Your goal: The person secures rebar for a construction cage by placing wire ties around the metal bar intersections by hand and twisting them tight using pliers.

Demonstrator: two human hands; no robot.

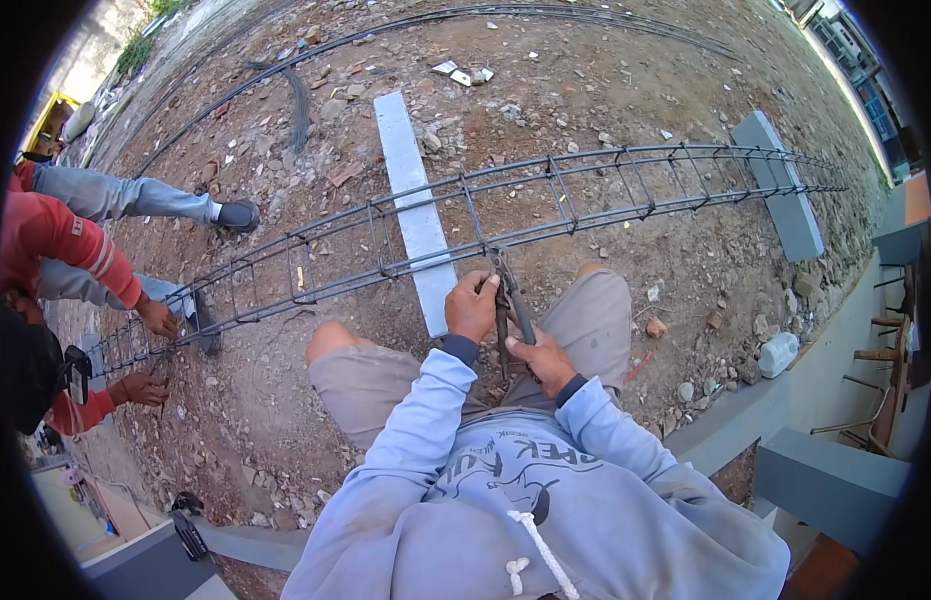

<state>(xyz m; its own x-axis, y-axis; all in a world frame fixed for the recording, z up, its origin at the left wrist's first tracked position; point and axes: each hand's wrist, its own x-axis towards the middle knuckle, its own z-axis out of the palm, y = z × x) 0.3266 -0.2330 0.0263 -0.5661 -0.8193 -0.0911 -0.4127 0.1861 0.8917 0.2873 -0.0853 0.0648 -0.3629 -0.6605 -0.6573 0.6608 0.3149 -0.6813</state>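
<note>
Right hand closed round pincers handles, head at rebar cage. Left hand curled beside head, hold unclear.

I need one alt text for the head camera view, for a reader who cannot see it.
A person's right hand holds long-handled pincers at a long steel rebar cage, the left hand beside the tool's head. The cage lies across grey blocks on stony ground; on the picture's left, a co-worker in red reaches to it with both hands.
</note>
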